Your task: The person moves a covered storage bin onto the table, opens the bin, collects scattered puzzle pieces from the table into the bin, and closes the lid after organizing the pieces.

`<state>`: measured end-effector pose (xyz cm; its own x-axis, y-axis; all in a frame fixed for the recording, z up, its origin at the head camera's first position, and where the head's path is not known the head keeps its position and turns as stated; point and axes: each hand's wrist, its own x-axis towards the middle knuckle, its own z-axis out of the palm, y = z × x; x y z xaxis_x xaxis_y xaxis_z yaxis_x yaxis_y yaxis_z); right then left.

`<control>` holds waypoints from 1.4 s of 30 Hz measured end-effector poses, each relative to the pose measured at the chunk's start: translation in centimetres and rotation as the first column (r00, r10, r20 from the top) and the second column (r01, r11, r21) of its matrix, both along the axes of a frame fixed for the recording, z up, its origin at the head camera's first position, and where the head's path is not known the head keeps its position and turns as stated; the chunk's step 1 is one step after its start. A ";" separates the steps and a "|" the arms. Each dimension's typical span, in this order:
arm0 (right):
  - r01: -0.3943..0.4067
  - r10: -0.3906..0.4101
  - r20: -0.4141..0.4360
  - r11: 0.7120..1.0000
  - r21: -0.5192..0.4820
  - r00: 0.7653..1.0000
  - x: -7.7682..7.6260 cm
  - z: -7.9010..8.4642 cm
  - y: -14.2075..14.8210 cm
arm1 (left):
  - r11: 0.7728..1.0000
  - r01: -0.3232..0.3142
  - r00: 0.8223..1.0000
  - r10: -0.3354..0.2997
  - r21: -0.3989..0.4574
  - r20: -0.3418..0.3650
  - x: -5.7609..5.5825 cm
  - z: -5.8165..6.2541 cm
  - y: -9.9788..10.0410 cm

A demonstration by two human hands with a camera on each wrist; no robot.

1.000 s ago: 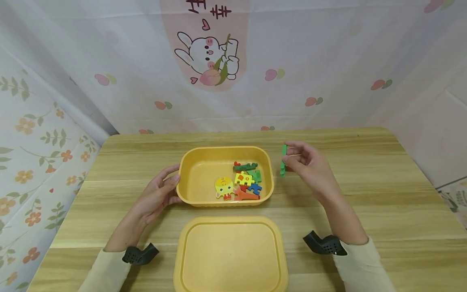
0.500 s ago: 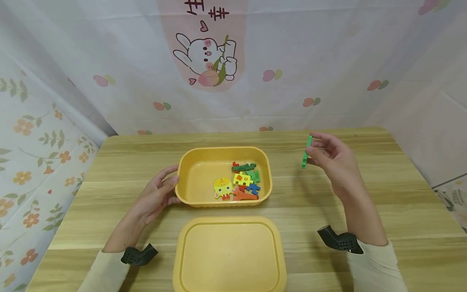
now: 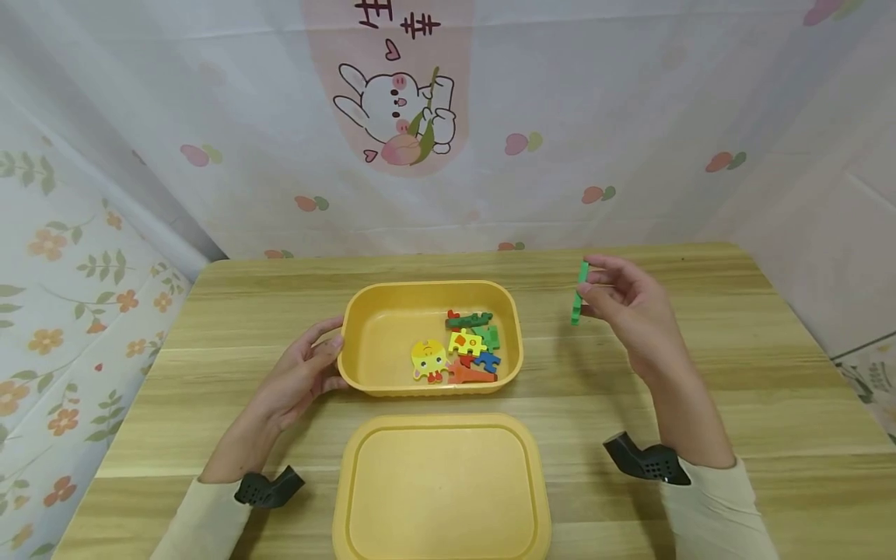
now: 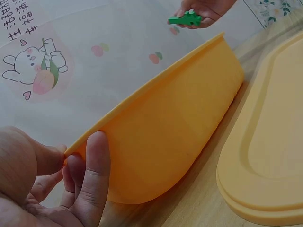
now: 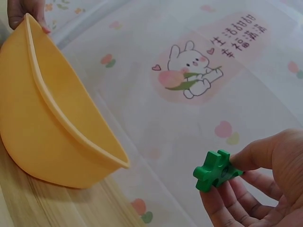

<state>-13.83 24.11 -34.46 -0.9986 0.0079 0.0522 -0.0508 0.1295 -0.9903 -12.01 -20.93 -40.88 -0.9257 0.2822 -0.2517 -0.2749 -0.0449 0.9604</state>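
Note:
My right hand (image 3: 630,303) pinches a green puzzle piece (image 3: 580,292) between thumb and fingertips, above the table to the right of the yellow box (image 3: 378,288). In the right wrist view the green puzzle piece (image 5: 214,169) shows knobs along its edge. At the box's left end, my left hand (image 3: 297,377) grips the rim; the left wrist view shows the thumb and fingers (image 4: 98,158) pinching the wall. Inside, towards the right, lie several puzzle pieces: a yellow animal face (image 3: 428,360), a yellow spotted piece (image 3: 466,342), an orange piece (image 3: 472,374), a blue one (image 3: 488,362) and green ones.
A flat yellow lid (image 3: 441,486) lies on the wooden table (image 3: 700,358) in front of the box. Behind the table hangs a white curtain (image 3: 630,117) with a rabbit print, and a flowered cloth (image 3: 70,327) hangs at the left.
My right hand has carried the green puzzle piece right, away from the box, then slightly back left over the last half second. My left hand has stayed on the box.

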 end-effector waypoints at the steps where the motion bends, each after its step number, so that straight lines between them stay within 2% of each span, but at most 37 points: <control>1: 0.002 -0.002 0.002 1.000 0.005 1.000 0.0 0.0 0.0 | 1.000 0.001 1.000 -0.001 0.001 0.000 -0.1 0.0 0.0; 10: 0.003 -0.004 0.011 0.999 0.044 1.000 0.0 0.0 -0.4 | 1.000 -0.009 1.000 0.009 0.008 0.002 -0.3 -0.1 0.2; 15: 0.004 -0.005 0.013 0.995 0.098 1.000 0.1 0.0 -0.5 | 1.000 -0.013 1.000 0.013 0.003 0.005 -0.3 0.1 0.2; 22: 0.001 -0.003 0.026 0.997 0.083 1.000 0.0 -0.1 -0.9 | 1.000 -0.010 1.000 0.010 0.007 0.003 -0.3 0.1 0.2; 30: -0.010 0.008 0.021 0.993 0.119 1.000 -0.1 -0.1 -1.1 | 1.000 -0.009 1.000 0.008 0.026 0.006 -0.2 0.0 0.2; 42: -0.012 0.008 0.033 0.991 0.131 0.999 0.0 -0.2 -1.5 | 1.000 -0.013 1.000 0.013 0.004 0.005 -0.1 0.0 0.2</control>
